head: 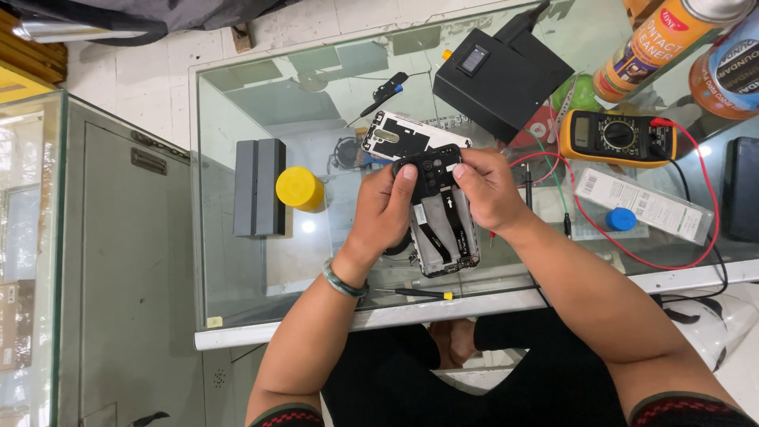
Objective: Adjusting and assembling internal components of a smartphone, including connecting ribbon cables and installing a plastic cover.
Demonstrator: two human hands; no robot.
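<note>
Both hands grip an opened phone (443, 229): left hand (385, 212) and right hand (489, 188) pinch its matte black top cover. It sits above the smooth glass tabletop (237, 269), near the front edge; a yellow cylinder (299, 188) stands well apart to its left.

open glass along the worktop (237, 316) near-left corner, grey box (258, 188) and yellow cap (299, 188) blocking the left side, multimeter (617, 137), red lead (632, 249) and spray cans (664, 39) crowding the right edge, black box (506, 79) at the far edge

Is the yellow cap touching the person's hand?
No, the yellow cap stands on the glass table beside a grey block, apart from the left hand.
</note>
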